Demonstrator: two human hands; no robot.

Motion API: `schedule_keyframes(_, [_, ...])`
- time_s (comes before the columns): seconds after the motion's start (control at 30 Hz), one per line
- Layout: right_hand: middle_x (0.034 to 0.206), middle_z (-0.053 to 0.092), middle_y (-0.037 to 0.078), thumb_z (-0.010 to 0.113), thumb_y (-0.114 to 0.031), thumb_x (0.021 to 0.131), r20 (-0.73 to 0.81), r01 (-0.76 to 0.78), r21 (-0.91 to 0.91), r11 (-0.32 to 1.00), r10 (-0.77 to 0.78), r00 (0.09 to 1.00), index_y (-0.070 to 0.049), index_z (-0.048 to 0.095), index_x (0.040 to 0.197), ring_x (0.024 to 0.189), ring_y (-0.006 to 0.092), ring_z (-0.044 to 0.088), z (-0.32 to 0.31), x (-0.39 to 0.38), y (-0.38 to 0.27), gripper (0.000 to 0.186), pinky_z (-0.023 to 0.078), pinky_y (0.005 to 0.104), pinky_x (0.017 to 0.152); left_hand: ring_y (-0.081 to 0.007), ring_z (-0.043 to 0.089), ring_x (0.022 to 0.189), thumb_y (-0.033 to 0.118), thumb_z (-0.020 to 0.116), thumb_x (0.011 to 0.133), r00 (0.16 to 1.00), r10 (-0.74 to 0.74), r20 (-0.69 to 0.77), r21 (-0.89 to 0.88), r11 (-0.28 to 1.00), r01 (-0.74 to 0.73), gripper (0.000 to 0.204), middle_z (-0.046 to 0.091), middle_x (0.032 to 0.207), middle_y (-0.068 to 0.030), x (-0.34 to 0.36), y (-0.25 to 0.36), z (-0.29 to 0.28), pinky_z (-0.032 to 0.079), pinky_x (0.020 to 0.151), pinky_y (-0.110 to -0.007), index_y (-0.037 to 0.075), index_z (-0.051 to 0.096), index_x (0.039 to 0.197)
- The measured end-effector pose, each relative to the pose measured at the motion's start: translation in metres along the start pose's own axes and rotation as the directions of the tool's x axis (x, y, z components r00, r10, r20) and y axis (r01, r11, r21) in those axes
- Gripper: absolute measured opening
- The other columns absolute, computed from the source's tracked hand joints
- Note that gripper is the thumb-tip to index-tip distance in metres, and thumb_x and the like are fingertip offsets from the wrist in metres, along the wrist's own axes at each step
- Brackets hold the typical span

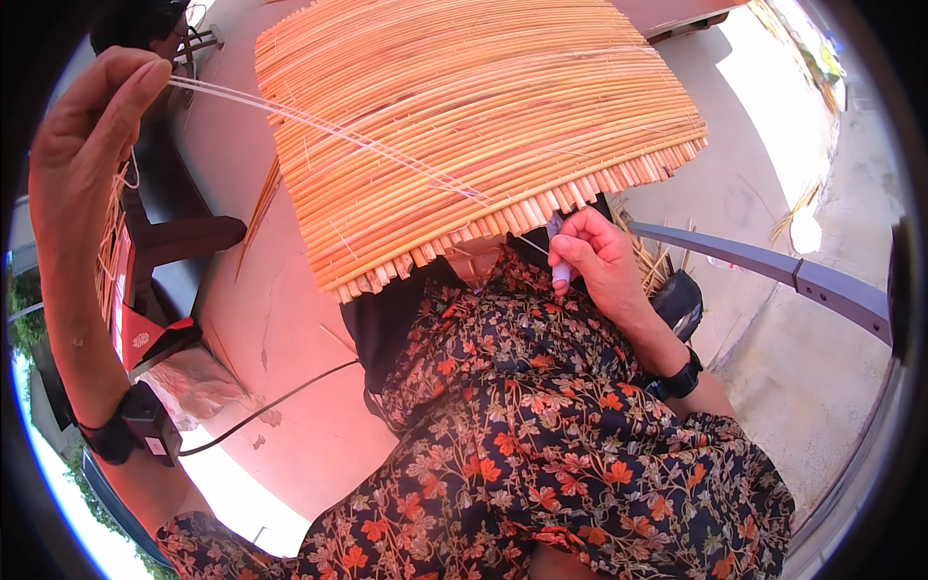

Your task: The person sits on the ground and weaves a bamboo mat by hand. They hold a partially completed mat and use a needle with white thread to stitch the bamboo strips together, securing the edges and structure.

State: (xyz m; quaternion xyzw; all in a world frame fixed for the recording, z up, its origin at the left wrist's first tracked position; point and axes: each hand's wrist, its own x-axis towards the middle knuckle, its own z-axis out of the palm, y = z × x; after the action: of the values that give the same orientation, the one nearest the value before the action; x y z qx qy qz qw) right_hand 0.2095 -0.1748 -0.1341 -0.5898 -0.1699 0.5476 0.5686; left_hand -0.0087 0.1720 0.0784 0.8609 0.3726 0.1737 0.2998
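A mat of straw-coloured reeds (pixel 483 116) laid side by side is in front of me, its cut stalk ends along the near edge. My left hand (pixel 101 116) is raised at the upper left, thumb and fingers pinched on a doubled white thread (pixel 319 124). That thread runs taut down across the mat to a point near its front edge. Just below this edge, my right hand (pixel 599 256) is closed round a small pale lilac-white roll (pixel 558 259). A short thread stretches from the roll toward the mat's underside.
Left of the mat stands a dark wooden stool or frame (pixel 188 240), with a red item (pixel 140 333) beside it. Loose reeds (pixel 259 208) lie on the pale floor (pixel 280 367). On the right, a grey metal bar (pixel 764 261) crosses near more stalks. A black cable (pixel 271 406) trails from my left wrist.
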Motion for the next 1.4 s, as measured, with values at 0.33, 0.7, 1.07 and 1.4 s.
schedule_keyframes(0.33, [0.081,0.065,0.007,0.060,-0.014,0.101,0.015,0.040,0.145,0.989,-0.043,0.999,-0.002,0.053,0.097,0.066,0.0116,0.065,-0.006,-0.007,-0.003,0.015,0.055,0.0252,0.058,-0.0267,0.062,0.092,0.025,0.080,0.075,0.713,0.661,0.233,0.450,0.577,-0.682,0.034,0.063,0.097,-0.0061,-0.070,0.052,0.131,0.047,0.088,-0.042,0.004,0.069,0.099])
schedule_keyframes(0.7, [0.070,0.049,0.001,0.055,-0.022,0.104,-0.024,-0.050,0.828,0.558,0.125,0.992,-0.007,0.049,0.091,0.056,0.0097,0.052,-0.118,-0.060,0.062,0.021,0.051,0.0233,0.045,-0.0216,0.058,0.085,0.007,0.076,0.069,0.878,0.478,0.041,0.526,0.736,-0.425,0.035,0.059,0.094,-0.0021,-0.111,0.025,0.205,0.045,0.072,-0.035,0.010,0.070,0.104])
schedule_keyframes(1.07, [0.084,0.062,0.004,0.054,-0.015,0.100,-0.877,-0.418,-0.021,0.908,0.184,0.443,-0.008,0.052,0.094,0.057,0.0086,0.053,-0.194,-0.162,0.157,0.009,0.048,0.0239,0.049,-0.0208,0.058,0.081,0.005,0.071,0.072,0.824,0.564,-0.062,0.512,0.727,-0.459,0.028,0.059,0.091,-0.0029,-0.102,0.022,0.198,0.045,0.068,-0.034,0.007,0.071,0.100])
schedule_keyframes(1.4, [0.071,0.058,0.003,0.052,-0.018,0.105,0.184,-0.141,0.410,0.901,0.069,0.980,-0.009,0.053,0.102,0.053,0.0092,0.052,0.040,0.011,-0.049,0.010,0.048,0.0271,0.047,-0.0216,0.058,0.080,0.002,0.075,0.066,0.854,0.514,-0.078,0.463,0.777,-0.426,0.037,0.058,0.089,-0.0031,-0.100,0.041,0.190,0.045,0.068,-0.035,0.006,0.072,0.103])
